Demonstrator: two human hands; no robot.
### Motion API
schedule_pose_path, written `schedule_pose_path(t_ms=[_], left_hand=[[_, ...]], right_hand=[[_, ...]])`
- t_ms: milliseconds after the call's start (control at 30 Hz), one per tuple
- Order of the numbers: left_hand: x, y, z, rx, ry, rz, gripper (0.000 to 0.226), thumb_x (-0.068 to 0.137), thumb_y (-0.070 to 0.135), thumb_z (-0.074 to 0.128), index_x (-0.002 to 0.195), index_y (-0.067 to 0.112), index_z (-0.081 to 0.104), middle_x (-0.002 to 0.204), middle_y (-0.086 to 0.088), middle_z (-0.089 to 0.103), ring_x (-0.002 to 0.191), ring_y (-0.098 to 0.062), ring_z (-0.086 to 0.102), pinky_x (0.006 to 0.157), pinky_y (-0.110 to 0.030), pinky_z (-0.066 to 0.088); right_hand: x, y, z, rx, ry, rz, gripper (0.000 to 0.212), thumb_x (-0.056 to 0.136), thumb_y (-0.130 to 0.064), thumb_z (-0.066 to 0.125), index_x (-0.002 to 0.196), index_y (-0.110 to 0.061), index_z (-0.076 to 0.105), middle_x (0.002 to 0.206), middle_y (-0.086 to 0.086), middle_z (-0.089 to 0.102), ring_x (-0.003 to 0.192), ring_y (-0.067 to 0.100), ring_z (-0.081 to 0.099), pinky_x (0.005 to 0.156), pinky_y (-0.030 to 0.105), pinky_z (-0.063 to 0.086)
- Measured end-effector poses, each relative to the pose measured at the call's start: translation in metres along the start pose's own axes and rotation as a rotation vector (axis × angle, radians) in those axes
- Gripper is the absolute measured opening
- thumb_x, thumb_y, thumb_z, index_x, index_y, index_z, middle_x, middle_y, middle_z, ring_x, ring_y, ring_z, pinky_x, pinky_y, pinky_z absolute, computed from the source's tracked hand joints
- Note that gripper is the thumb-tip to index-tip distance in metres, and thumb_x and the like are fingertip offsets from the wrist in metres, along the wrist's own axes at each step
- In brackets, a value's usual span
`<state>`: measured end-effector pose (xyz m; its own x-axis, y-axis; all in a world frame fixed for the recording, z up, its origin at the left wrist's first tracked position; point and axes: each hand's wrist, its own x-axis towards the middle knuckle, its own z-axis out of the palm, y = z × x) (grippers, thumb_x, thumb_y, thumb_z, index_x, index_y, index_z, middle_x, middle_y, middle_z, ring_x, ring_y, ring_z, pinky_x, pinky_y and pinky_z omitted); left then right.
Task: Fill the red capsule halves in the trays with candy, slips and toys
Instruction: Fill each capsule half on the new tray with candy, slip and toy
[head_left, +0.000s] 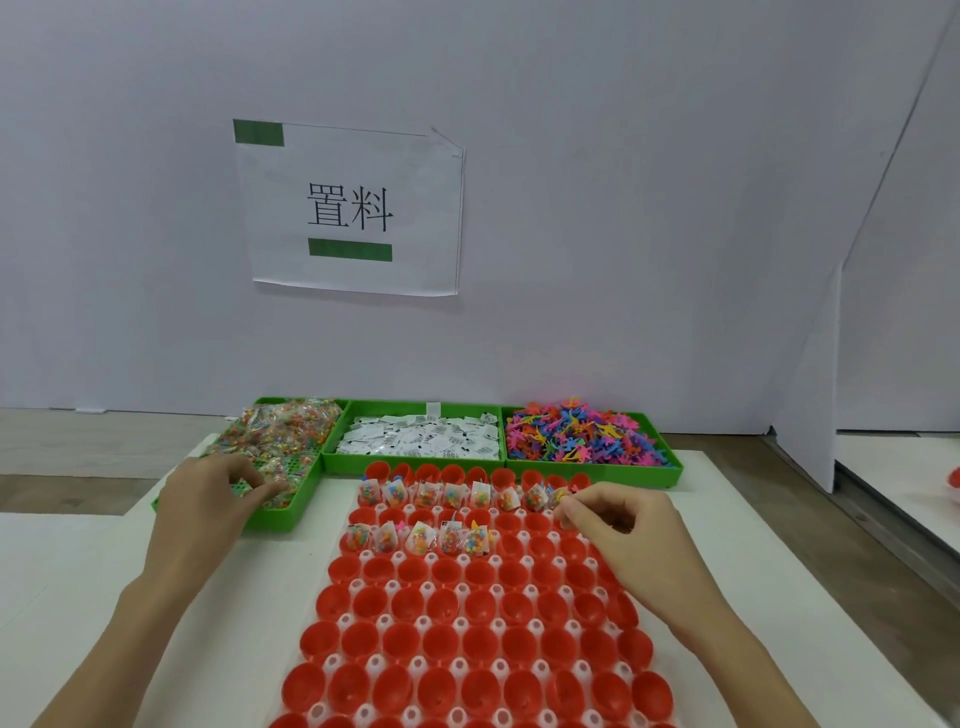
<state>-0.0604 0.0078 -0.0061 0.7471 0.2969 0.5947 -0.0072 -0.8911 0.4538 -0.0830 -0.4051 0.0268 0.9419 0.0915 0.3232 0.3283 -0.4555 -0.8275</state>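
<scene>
- Head view is showing the right hand (618, 525) hovering over the far right corner of the capsule tray (332, 662), its fingers curling together in a pinch on a small candy packet (558, 499) that is going into a red half at the right end of the second row.
- The left hand (218, 496) is reaching into the near end of the candy bin (283, 512), which is sitting at the far left of the white table (62, 571); its fingertips are curling onto a clear packet there, though I cannot tell whether one is truly pinched yet.
- Around the right hand, the filled capsule halves (447, 493) are lining the second row from the far edge, and five more are standing filled in the fourth row, starting at its left end.
- The empty capsule halves (467, 644) are taking up the rest of the tray toward its near edge.
- Beyond the tray's far edge, the slips bin (415, 439) and the toys bin (582, 434) are waiting side by side.
- Judging by this, the candy step is in hand and the job is barely begun.
- The next move is probably calling for the right hand to let go squarely over its cup, and the left to bring a fresh packet to the next open half in the fourth row.
</scene>
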Motion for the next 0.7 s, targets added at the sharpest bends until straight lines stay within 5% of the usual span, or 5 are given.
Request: schedule_pose_path(t_ms=[200,333,533,600,700], left_hand=[[0.001,0.000,-0.002,-0.044,0.004,-0.036,0.026,0.062,0.026,0.096,0.061,0.025,0.069,0.081,-0.002,0.065,0.092,-0.036,0.053,0.075,-0.041,0.039],[0.001,0.001,-0.007,-0.098,-0.008,-0.064,0.028,0.066,0.027,0.094,0.060,0.033,0.067,0.074,0.006,0.064,0.079,-0.029,0.057,0.069,-0.041,0.044],[0.002,0.015,-0.024,-0.128,0.165,-0.012,0.020,0.083,0.030,0.081,0.072,0.031,0.065,0.071,0.011,0.062,0.068,-0.007,0.059,0.062,-0.008,0.038],[0.005,0.028,-0.036,-0.199,0.244,-0.040,0.018,0.091,0.041,0.071,0.080,0.029,0.064,0.069,0.013,0.066,0.067,0.002,0.063,0.056,-0.015,0.043],[0.007,0.060,-0.051,-0.506,0.261,-0.097,0.022,0.096,0.048,0.062,0.091,0.026,0.061,0.068,0.007,0.072,0.045,-0.011,0.066,0.041,-0.032,0.049]], right_hand=[[0.000,-0.002,-0.005,0.004,0.032,-0.007,0.018,0.094,-0.031,0.069,0.079,-0.033,0.079,0.081,-0.015,0.076,0.082,0.002,0.070,0.076,0.020,0.056],[0.001,-0.003,-0.007,0.000,0.045,0.005,0.017,0.093,-0.032,0.069,0.079,-0.034,0.078,0.081,-0.017,0.075,0.083,0.000,0.070,0.075,0.020,0.056],[0.001,-0.006,-0.010,0.002,0.057,0.028,0.018,0.094,-0.030,0.070,0.079,-0.035,0.078,0.081,-0.017,0.075,0.082,-0.001,0.069,0.073,0.017,0.054],[0.001,-0.007,-0.012,-0.003,0.059,0.029,0.018,0.094,-0.030,0.070,0.078,-0.035,0.078,0.080,-0.018,0.075,0.082,-0.002,0.069,0.072,0.015,0.053],[0.000,-0.009,-0.012,-0.007,0.063,0.032,0.017,0.094,-0.029,0.070,0.079,-0.033,0.077,0.079,-0.018,0.075,0.081,-0.002,0.068,0.071,0.014,0.053]])
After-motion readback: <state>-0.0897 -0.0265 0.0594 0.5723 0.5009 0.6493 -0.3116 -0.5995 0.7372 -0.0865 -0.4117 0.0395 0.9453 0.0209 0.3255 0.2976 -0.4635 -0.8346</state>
